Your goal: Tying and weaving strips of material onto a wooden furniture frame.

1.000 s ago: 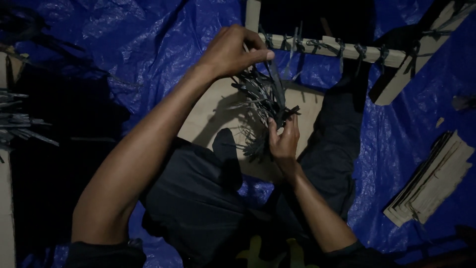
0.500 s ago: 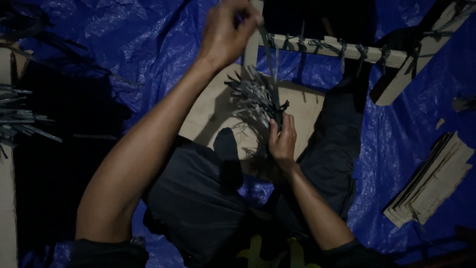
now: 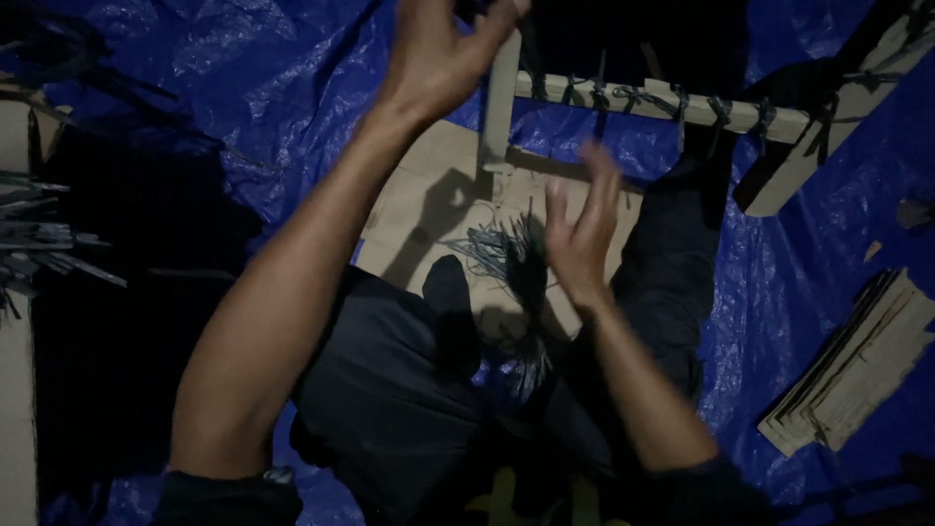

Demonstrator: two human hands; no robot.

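At the far left edge a loose pile of grey strips (image 3: 39,239) lies fanned out beside a dark patch of floor, well apart from both hands. A blue tarpaulin (image 3: 243,97) covers most of the floor.

The left hand (image 3: 438,54) is raised at the far top of the view, fingers curled and spread, its grip open and holding nothing that can be made out. Just right of it a pale wooden slat (image 3: 499,107) runs near to far, meeting a longer wooden bar (image 3: 672,105) that stretches to the right, with dark ties knotted along it.

Below the slat, on a sheet of cardboard (image 3: 419,209), lies the bundle of thin grey strips (image 3: 511,263). Its long axis runs near to far, the ends splaying out at the far side and trailing towards the person's lap at the near side. The right hand (image 3: 579,234) hangs just right of the bundle, blurred, fingers spread and grip open, touching nothing clearly. It is much the nearer hand; the bundle lies directly to its left with nothing between them.

Dark trousers fill the near middle. At the right, a stack of flat cardboard pieces (image 3: 852,365) rests on the tarpaulin, well apart.
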